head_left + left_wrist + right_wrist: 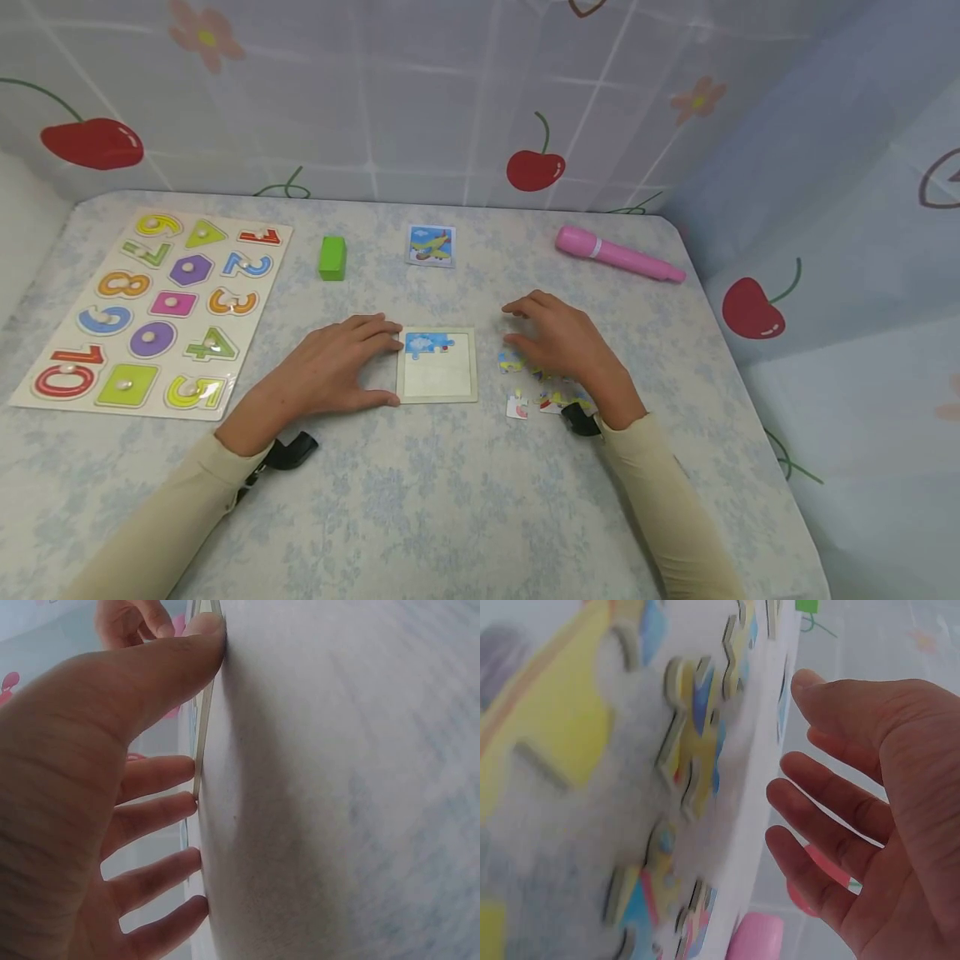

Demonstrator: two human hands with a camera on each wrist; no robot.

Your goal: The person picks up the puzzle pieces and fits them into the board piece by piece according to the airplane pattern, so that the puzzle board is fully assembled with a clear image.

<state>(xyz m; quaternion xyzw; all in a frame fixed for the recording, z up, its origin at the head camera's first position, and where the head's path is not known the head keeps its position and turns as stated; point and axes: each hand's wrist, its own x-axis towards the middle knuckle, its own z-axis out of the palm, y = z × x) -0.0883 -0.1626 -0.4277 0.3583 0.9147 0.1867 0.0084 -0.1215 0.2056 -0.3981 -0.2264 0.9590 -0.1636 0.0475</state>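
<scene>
My left hand (pixel 330 367) lies along the left side of a small square puzzle tray (pixel 438 385). In the left wrist view its extended fingertips (pixel 184 859) and thumb (pixel 202 634) touch the tray's edge. Blue sky-patterned puzzle pieces (pixel 423 342) sit joined along the tray's top left. My right hand (pixel 558 333) is raised over loose puzzle pieces (pixel 517 407) to the right of the tray, hiding some of them. Its fingers are relaxed and apart, with nothing between them in the right wrist view. More loose pieces (pixel 697 727) lie flat beside it there.
A board of knobbed numbers and shapes (pixel 201 319) covers the table's left side. Behind the tray lie a green block (pixel 332 258) and a picture card with a yellow airplane (pixel 431 246). A pink marker-shaped stick (pixel 618 254) rests at the back right. Curtains hang behind and to the right.
</scene>
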